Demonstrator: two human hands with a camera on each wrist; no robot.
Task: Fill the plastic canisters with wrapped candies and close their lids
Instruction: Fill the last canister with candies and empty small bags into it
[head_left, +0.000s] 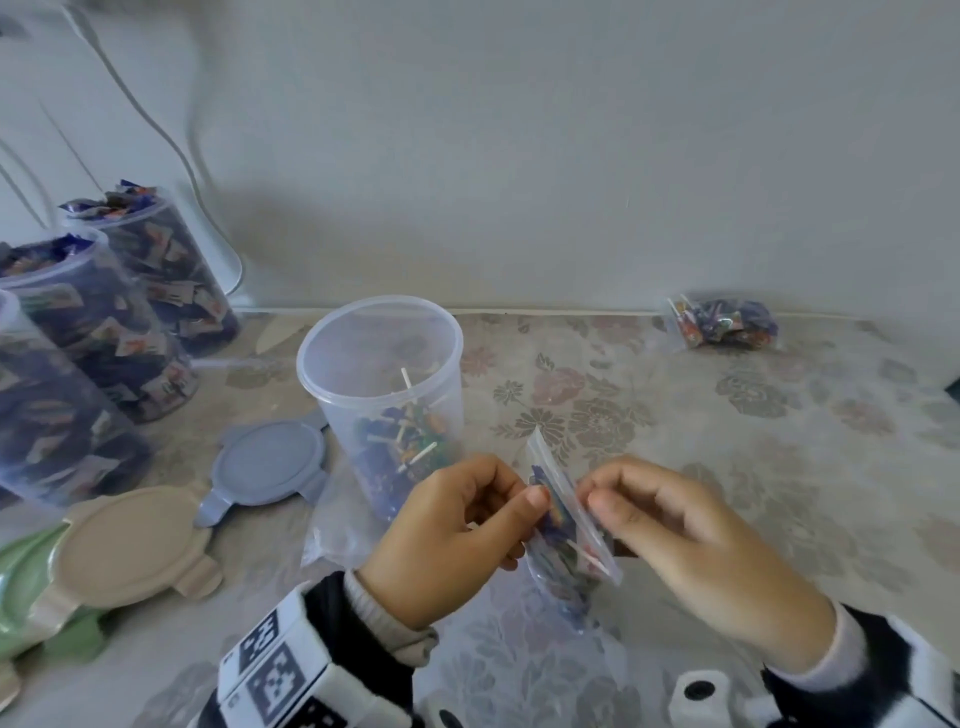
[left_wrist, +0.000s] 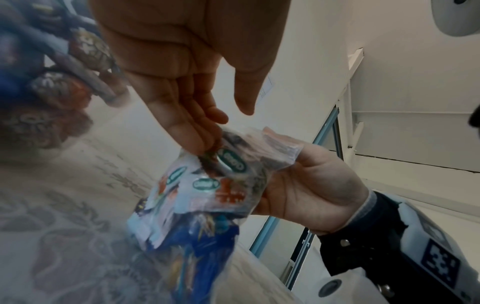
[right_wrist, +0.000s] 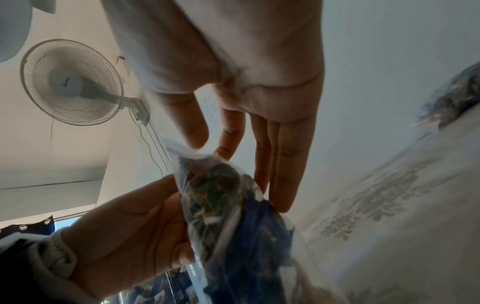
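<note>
Both hands low and centre in the head view: left hand (head_left: 447, 535) pinching the near side of a small clear bag of candies (head_left: 563, 525), thumb pressed flat on the plastic, right hand (head_left: 691, 540) pinching the opposite side with thumb and fingertips, other fingers loosely curled. Bag upright between them, top edge pointing away toward the middle of the frame, blue and orange wrappers and white sticks showing through the plastic. Same pinch from the left wrist view, bag (left_wrist: 207, 185) caught between the fingers above and the palm below. Just beyond the hands, centre frame, an open clear canister (head_left: 382, 395) standing upright on the flowered tablecloth (head_left: 727, 441), a shallow layer of wrapped candies at its bottom, lid off. Along the left edge, a row of three full canisters (head_left: 104, 332) packed with dark-blue wrappers, no lids on them. Lower left, a grey-blue lid (head_left: 267, 470) lying flat beside the open canister, a beige lid (head_left: 127, 545) nearer the corner resting on a green lid (head_left: 21, 582). Upper right, near the wall, a second bag of candies (head_left: 724, 322) lying well apart from everything else. Crumpled empty plastic (head_left: 337, 525) flat on the cloth just left of the left hand.
</note>
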